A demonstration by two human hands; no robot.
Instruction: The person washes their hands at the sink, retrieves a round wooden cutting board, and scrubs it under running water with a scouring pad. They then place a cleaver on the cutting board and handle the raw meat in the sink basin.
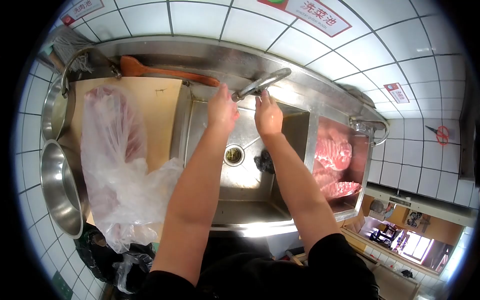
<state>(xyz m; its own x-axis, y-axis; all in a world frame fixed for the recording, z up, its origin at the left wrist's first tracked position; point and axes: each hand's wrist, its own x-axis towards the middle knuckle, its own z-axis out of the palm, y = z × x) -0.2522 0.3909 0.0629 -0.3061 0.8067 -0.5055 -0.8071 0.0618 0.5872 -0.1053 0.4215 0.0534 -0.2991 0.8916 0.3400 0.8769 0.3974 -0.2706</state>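
Both hands up at the metal faucet (272, 79), back edge of the middle sink basin (240, 212). Left hand (220, 110) is beside the faucet's lower end, fingers partly bent; can't tell if it's gripping or touching. Right hand (269, 117) is just below the spout, fingers extended, nothing visible in it; contact unclear. Hands are apart, one each side, which probably keeps the faucet reachable from both.

Forearms span the basin, drain (233, 155) between them. Dark clump (264, 161) lies right of the drain, likely off-center enough not to block it. Raw meat (332, 150) sits in the right basin, probably to contain drips. Bagged meat (112, 120) is on the board (162, 105), left; the bag presumably keeps it covered. Wooden paddle (165, 72) lies along the back, seemingly out of the arms' way.
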